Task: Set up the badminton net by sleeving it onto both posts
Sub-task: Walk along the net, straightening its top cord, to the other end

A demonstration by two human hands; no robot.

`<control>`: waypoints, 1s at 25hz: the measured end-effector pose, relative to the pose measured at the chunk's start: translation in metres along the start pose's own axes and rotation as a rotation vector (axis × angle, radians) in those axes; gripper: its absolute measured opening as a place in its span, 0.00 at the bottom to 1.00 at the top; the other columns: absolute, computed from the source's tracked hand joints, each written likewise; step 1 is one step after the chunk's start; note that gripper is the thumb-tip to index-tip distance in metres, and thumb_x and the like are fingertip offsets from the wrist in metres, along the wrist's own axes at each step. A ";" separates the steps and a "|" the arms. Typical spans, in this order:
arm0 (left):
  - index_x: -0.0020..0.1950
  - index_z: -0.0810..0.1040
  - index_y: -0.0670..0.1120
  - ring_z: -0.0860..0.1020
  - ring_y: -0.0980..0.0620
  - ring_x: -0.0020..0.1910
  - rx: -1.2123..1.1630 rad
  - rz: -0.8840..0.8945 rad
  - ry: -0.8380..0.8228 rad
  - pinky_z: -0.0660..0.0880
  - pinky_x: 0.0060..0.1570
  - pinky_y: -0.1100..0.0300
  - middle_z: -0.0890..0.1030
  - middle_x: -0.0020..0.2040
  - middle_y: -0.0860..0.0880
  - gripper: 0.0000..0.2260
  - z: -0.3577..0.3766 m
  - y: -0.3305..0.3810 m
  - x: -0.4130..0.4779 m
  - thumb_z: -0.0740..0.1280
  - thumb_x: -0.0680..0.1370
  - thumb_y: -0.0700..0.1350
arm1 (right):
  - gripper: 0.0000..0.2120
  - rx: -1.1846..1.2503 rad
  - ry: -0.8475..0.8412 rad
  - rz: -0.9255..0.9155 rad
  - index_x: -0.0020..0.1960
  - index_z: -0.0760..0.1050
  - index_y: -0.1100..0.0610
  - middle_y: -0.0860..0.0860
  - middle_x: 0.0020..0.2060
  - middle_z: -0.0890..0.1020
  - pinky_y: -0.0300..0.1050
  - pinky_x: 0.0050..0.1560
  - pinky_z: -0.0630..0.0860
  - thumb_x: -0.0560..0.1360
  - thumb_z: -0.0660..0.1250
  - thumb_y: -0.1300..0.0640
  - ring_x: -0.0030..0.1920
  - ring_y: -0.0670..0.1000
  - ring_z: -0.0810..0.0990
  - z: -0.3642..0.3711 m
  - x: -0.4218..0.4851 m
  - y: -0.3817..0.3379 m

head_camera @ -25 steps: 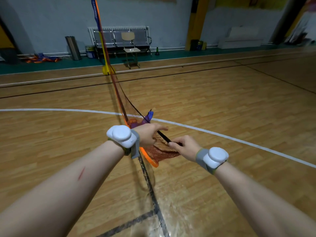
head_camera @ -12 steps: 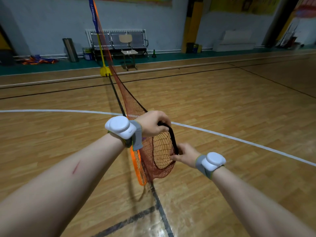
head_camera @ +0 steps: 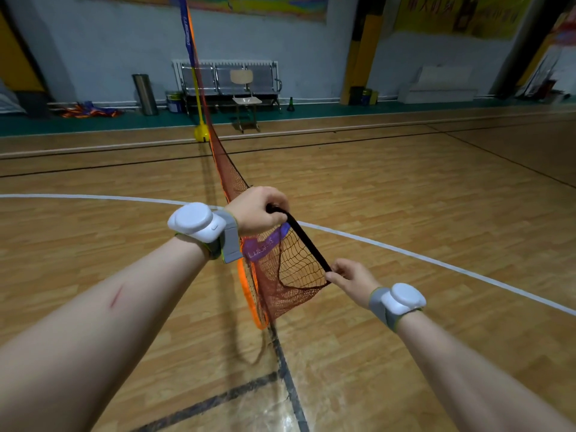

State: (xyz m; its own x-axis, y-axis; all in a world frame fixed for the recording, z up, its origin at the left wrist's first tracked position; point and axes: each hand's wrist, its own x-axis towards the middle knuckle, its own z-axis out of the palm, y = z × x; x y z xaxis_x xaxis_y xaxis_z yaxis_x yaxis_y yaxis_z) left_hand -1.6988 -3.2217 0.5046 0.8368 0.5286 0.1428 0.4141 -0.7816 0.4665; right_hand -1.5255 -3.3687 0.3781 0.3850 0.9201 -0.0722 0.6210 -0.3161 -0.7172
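Note:
An orange-red badminton net point(head_camera: 290, 275) runs from a far yellow post point(head_camera: 195, 79) on a yellow base point(head_camera: 202, 134) down to my hands. Its far end is sleeved on that post under a blue band. My left hand point(head_camera: 257, 210) grips the top of the net's black end sleeve point(head_camera: 307, 243). My right hand point(head_camera: 350, 277) pinches the sleeve's lower end, so the sleeve slants taut between both hands. A purple label and the orange edge tape hang below my left wrist. No second post is in view.
Wooden court floor with white and black lines spreads all round. At the back wall stand a metal bench point(head_camera: 229, 77), a chair point(head_camera: 246, 99), a steel bin point(head_camera: 145, 93), a small cone point(head_camera: 290, 105) and a heap of coloured fabric point(head_camera: 88, 110).
Both hands have raised the net's end off its bunched state. They moved apart along the black sleeve and pulled it straight, with the mesh spread open below it.

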 end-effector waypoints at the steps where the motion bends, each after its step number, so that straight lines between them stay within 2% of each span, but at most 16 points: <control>1: 0.50 0.79 0.45 0.75 0.49 0.50 0.022 -0.017 -0.007 0.68 0.47 0.61 0.76 0.48 0.51 0.06 0.004 0.002 -0.004 0.64 0.76 0.42 | 0.15 0.025 0.009 0.007 0.34 0.64 0.51 0.47 0.30 0.69 0.38 0.36 0.64 0.77 0.63 0.57 0.32 0.46 0.66 -0.004 -0.009 0.002; 3: 0.49 0.77 0.46 0.76 0.47 0.54 0.072 -0.069 -0.043 0.69 0.49 0.60 0.75 0.50 0.51 0.05 0.017 0.006 -0.011 0.63 0.76 0.42 | 0.13 0.120 0.032 -0.010 0.35 0.65 0.51 0.47 0.29 0.70 0.41 0.38 0.68 0.78 0.61 0.58 0.32 0.47 0.70 -0.013 -0.025 0.000; 5: 0.57 0.74 0.47 0.72 0.47 0.62 0.081 -0.105 -0.122 0.69 0.57 0.59 0.74 0.60 0.48 0.10 0.037 0.021 -0.019 0.64 0.75 0.42 | 0.11 0.149 0.027 -0.075 0.37 0.70 0.52 0.46 0.28 0.72 0.37 0.36 0.68 0.78 0.62 0.59 0.30 0.43 0.71 -0.027 -0.048 -0.005; 7: 0.68 0.69 0.48 0.67 0.50 0.70 0.063 -0.051 -0.196 0.62 0.66 0.62 0.68 0.70 0.49 0.21 0.053 0.042 -0.027 0.64 0.76 0.40 | 0.08 0.120 0.023 -0.126 0.41 0.78 0.58 0.49 0.31 0.75 0.34 0.35 0.66 0.77 0.63 0.60 0.32 0.42 0.70 -0.036 -0.063 -0.014; 9: 0.71 0.65 0.50 0.65 0.52 0.71 0.052 0.051 -0.257 0.59 0.66 0.65 0.67 0.72 0.51 0.25 0.070 0.068 -0.033 0.63 0.75 0.37 | 0.08 0.090 0.014 -0.156 0.46 0.81 0.64 0.49 0.33 0.76 0.32 0.35 0.65 0.76 0.65 0.61 0.34 0.44 0.70 -0.041 -0.074 -0.019; 11: 0.69 0.69 0.48 0.69 0.52 0.68 0.064 0.096 -0.291 0.62 0.59 0.69 0.72 0.68 0.50 0.22 0.084 0.090 -0.038 0.63 0.75 0.38 | 0.08 0.103 0.015 -0.179 0.51 0.81 0.64 0.46 0.36 0.77 0.28 0.38 0.67 0.75 0.66 0.62 0.36 0.41 0.72 -0.046 -0.085 -0.019; 13: 0.61 0.76 0.46 0.76 0.48 0.59 0.107 0.098 -0.304 0.68 0.53 0.63 0.79 0.59 0.46 0.14 0.091 0.103 -0.040 0.65 0.75 0.42 | 0.09 0.130 0.033 -0.172 0.53 0.79 0.62 0.48 0.39 0.77 0.28 0.39 0.68 0.73 0.68 0.64 0.36 0.38 0.72 -0.051 -0.099 -0.012; 15: 0.55 0.79 0.44 0.77 0.47 0.49 0.161 0.097 -0.312 0.71 0.49 0.59 0.81 0.52 0.44 0.10 0.093 0.108 -0.044 0.66 0.76 0.45 | 0.09 0.155 0.045 -0.146 0.49 0.74 0.59 0.48 0.36 0.74 0.30 0.37 0.68 0.71 0.70 0.66 0.34 0.41 0.71 -0.050 -0.107 0.000; 17: 0.52 0.81 0.43 0.75 0.51 0.44 0.131 0.092 -0.304 0.70 0.45 0.59 0.82 0.48 0.44 0.08 0.093 0.113 -0.054 0.66 0.76 0.45 | 0.11 0.102 0.007 -0.097 0.44 0.70 0.55 0.48 0.35 0.74 0.34 0.39 0.69 0.69 0.71 0.65 0.34 0.45 0.71 -0.045 -0.112 0.012; 19: 0.52 0.81 0.43 0.74 0.54 0.40 0.047 0.102 -0.247 0.69 0.41 0.63 0.82 0.45 0.47 0.08 0.091 0.123 -0.066 0.66 0.76 0.43 | 0.12 0.077 -0.080 -0.053 0.40 0.69 0.52 0.49 0.35 0.74 0.40 0.43 0.70 0.69 0.71 0.65 0.37 0.48 0.72 -0.035 -0.117 0.020; 20: 0.52 0.81 0.44 0.74 0.56 0.38 0.007 0.104 -0.209 0.68 0.39 0.66 0.81 0.42 0.50 0.07 0.088 0.128 -0.071 0.66 0.76 0.42 | 0.13 0.082 -0.125 -0.044 0.39 0.69 0.51 0.48 0.35 0.74 0.40 0.43 0.71 0.69 0.71 0.66 0.37 0.48 0.72 -0.030 -0.121 0.024; 22: 0.52 0.81 0.44 0.75 0.56 0.39 -0.030 0.102 -0.139 0.69 0.40 0.70 0.78 0.40 0.53 0.07 0.079 0.134 -0.079 0.67 0.75 0.42 | 0.11 0.088 -0.183 -0.014 0.40 0.71 0.54 0.47 0.35 0.74 0.35 0.42 0.71 0.70 0.70 0.67 0.38 0.47 0.74 -0.021 -0.127 0.031; 23: 0.52 0.81 0.44 0.76 0.56 0.42 -0.031 0.092 -0.119 0.71 0.44 0.68 0.78 0.42 0.53 0.07 0.075 0.133 -0.082 0.67 0.75 0.42 | 0.08 0.091 -0.189 0.016 0.44 0.73 0.57 0.48 0.37 0.76 0.35 0.43 0.72 0.70 0.70 0.67 0.41 0.48 0.75 -0.019 -0.131 0.036; 25: 0.52 0.81 0.45 0.78 0.54 0.45 -0.036 0.060 -0.102 0.73 0.50 0.62 0.79 0.44 0.53 0.07 0.067 0.129 -0.090 0.66 0.76 0.43 | 0.08 0.064 -0.159 0.060 0.50 0.75 0.64 0.53 0.42 0.80 0.41 0.50 0.75 0.72 0.69 0.66 0.45 0.51 0.77 -0.018 -0.139 0.043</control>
State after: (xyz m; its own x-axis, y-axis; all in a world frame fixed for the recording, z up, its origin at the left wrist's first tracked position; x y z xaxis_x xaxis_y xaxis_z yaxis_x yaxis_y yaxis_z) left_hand -1.6966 -3.3922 0.4934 0.8925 0.4435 0.0824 0.3509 -0.7974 0.4909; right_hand -1.5399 -3.5145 0.3700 0.3038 0.9266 -0.2215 0.5535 -0.3610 -0.7506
